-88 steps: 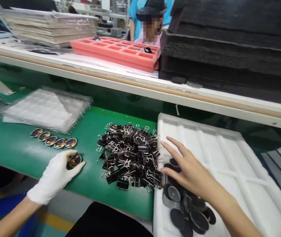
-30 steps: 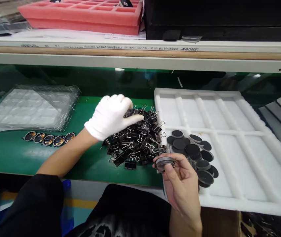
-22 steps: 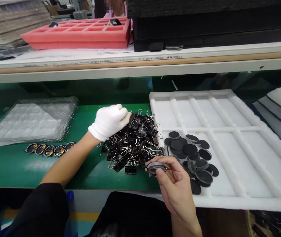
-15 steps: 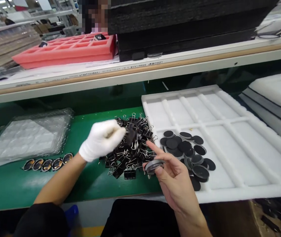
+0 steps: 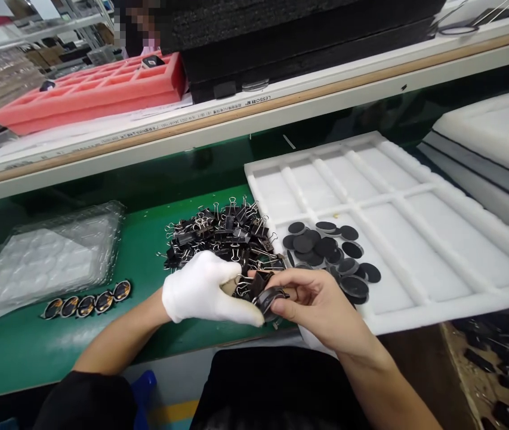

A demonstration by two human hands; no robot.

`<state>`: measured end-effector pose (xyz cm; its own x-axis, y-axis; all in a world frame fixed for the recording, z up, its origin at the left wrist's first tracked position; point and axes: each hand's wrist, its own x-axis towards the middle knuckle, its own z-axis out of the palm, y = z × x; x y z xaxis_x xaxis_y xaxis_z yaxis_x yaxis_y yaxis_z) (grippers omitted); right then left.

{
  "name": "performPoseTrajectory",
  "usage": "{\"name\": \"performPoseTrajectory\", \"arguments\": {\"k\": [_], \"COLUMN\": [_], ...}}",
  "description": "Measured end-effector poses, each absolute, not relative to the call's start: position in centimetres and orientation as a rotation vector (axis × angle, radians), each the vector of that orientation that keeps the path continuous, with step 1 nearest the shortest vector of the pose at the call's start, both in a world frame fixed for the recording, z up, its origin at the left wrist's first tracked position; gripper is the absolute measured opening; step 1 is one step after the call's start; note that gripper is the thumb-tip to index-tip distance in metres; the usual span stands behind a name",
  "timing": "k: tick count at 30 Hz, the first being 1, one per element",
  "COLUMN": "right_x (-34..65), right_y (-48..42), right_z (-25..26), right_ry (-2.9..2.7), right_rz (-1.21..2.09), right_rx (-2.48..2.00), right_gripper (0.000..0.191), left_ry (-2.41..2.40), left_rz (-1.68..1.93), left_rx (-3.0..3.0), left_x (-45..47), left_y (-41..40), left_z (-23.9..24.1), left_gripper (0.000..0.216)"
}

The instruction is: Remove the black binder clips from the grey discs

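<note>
Over the green table (image 5: 142,257), just in front of the pile of binder clips (image 5: 227,230), the gloved left hand (image 5: 209,289) pinched a clip and the bare right hand (image 5: 326,301) pinched the rim of a round dark piece (image 5: 268,300) between thumb and fingers. Good handling probably called for steadying that piece level, bringing the black clip (image 5: 260,282) squarely to its rim; whether they touched was unclear.
</note>
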<state>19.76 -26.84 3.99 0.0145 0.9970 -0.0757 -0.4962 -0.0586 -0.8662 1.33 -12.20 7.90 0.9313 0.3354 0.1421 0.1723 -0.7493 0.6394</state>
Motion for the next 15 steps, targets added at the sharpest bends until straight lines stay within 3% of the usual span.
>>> {"name": "performPoseTrajectory", "arguments": {"k": [10, 15], "right_x": [20.6, 20.9], "right_y": [-26.1, -25.9], "right_z": [5.2, 5.6], "right_ry": [-0.86, -0.669], "right_rz": [1.509, 1.24], "right_rx": [-0.859, -0.882], "right_gripper": [0.015, 0.015], "left_ry": [0.498, 0.534], "left_rz": [0.345, 0.439], "left_rx": [2.51, 2.499], "left_x": [1.6, 1.2], "left_y": [-13.6, -13.2], "left_z": [9.2, 9.5], "left_gripper": [0.039, 0.034]}}
